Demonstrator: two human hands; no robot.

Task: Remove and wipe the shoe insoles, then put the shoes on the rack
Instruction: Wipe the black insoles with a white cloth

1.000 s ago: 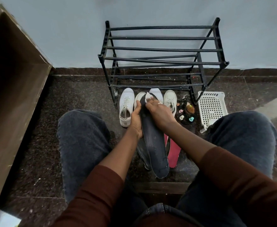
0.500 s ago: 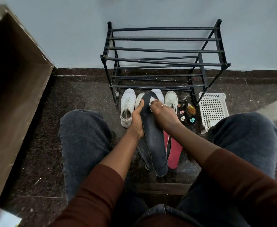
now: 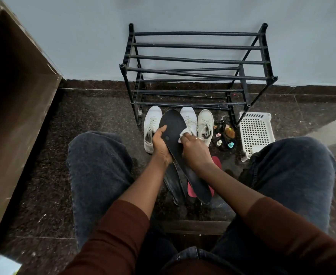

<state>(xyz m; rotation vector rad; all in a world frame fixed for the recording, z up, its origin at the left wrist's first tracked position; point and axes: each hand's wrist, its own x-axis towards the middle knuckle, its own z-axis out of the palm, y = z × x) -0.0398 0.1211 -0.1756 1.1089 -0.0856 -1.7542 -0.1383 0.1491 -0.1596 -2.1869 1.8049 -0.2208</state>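
Black insole gripped at mid-length by left hand, long axis near-to-far, toe toward rack. White cloth pinched by right hand, pressed against insole's right edge.

1. The dark speckled stone floor runs up to the wall; it carries everything here.
2. A black bar shoe rack stands on it against the wall; its shelves are bare.
3. Three white sneakers sit in a row just before the rack.
4. A white perforated basket lies right of them; small bottles cluster between.
5. A red insole and a dark insole lie nearer the person.
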